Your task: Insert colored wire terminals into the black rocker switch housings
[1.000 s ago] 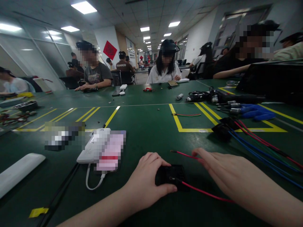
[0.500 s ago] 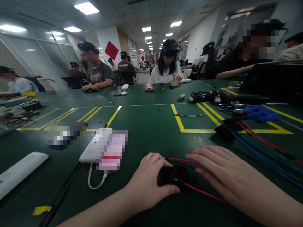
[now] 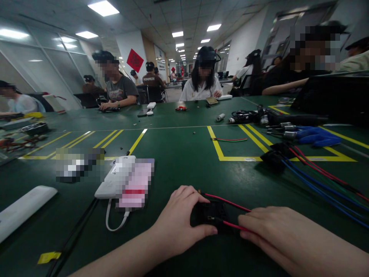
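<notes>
My left hand (image 3: 180, 223) grips a small black box (image 3: 211, 215) flat on the green table, thumb at its near edge and fingers over its far left corner. Two thin red wires (image 3: 227, 201) run out of the box to the right. My right hand (image 3: 276, 234) lies just right of the box with its fingers together, fingertips touching the nearer red wire where it leaves the box. Whether the fingers pinch the wire is hidden.
A white power bank with a cable (image 3: 115, 181) lies left of my hands, and a white bar (image 3: 23, 209) at far left. Black boxes with red and blue wires (image 3: 302, 165) and blue-handled tools (image 3: 314, 136) sit to the right. Other people sit across the table (image 3: 178, 150).
My right hand has drawn back from beyond the box toward me and to the box's right side, onto the nearer red wire. The far red wire's free end has swung in toward my left fingers.
</notes>
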Action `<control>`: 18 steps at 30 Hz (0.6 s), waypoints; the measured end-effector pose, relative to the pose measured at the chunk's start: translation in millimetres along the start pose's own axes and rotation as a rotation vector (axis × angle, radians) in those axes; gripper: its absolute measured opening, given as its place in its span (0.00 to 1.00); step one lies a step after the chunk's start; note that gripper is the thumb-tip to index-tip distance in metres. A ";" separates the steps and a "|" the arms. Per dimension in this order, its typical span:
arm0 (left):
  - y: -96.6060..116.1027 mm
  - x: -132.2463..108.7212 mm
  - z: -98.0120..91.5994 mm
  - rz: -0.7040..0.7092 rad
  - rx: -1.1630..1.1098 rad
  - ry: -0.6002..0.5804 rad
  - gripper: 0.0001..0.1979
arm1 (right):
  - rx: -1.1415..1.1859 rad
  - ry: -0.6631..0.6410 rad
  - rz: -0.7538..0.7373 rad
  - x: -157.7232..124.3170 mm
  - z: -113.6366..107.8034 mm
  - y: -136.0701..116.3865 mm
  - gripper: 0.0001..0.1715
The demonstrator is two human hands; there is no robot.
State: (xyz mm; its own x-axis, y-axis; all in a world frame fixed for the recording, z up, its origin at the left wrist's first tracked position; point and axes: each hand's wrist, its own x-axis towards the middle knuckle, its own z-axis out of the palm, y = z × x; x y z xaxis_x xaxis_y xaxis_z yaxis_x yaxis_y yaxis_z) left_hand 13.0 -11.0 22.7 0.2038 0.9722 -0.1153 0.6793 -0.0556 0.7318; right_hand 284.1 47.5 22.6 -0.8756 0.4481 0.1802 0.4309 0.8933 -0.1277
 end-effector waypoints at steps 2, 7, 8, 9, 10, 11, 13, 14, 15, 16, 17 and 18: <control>-0.9 -0.1 -0.1 -0.001 0.001 -0.002 0.25 | 0.017 -0.001 -0.034 -1.9 -2.1 3.7 0.13; -1.7 -0.2 -0.5 -0.003 0.003 0.001 0.25 | -0.029 0.009 -0.050 -4.0 -2.2 6.4 0.17; -1.3 0.0 -0.8 -0.004 0.003 -0.001 0.25 | -0.052 0.015 -0.063 -4.5 -0.7 4.7 0.18; -0.7 0.2 -1.1 -0.006 0.003 -0.003 0.25 | -0.078 0.017 -0.072 -5.0 1.2 2.4 0.19; 0.1 0.5 -1.5 -0.010 0.002 -0.007 0.25 | -0.100 0.011 -0.079 -5.6 3.5 -0.2 0.19; 0.8 0.8 -1.8 -0.012 0.002 -0.011 0.24 | -0.120 0.002 -0.076 -6.2 5.9 -2.9 0.19; 2.1 1.2 -2.2 -0.018 0.002 -0.011 0.24 | -0.156 -0.017 -0.058 -7.5 10.6 -7.8 0.18; 2.6 1.2 -2.3 -0.020 0.003 -0.011 0.24 | -0.169 -0.017 -0.051 -8.0 12.6 -9.5 0.18; 3.0 1.2 -2.4 -0.021 0.004 -0.012 0.24 | -0.178 -0.014 -0.048 -8.4 13.9 -10.6 0.18; 3.2 1.0 -2.5 -0.020 0.005 -0.013 0.24 | -0.182 0.000 -0.056 -8.5 14.5 -10.9 0.17; 3.3 0.8 -2.7 -0.020 0.007 -0.012 0.24 | -0.182 0.012 -0.066 -8.4 14.2 -10.6 0.17; 3.4 0.6 -2.8 -0.020 0.008 -0.013 0.24 | -0.175 0.026 -0.079 -7.9 13.0 -9.7 0.18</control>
State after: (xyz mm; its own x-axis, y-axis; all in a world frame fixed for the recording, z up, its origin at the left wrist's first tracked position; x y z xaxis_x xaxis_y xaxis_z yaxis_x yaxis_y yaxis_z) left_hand 13.4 -10.0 27.0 0.1990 0.9701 -0.1390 0.6887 -0.0375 0.7240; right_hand 284.0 34.8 9.7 -0.9031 0.3754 0.2084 0.3947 0.9169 0.0591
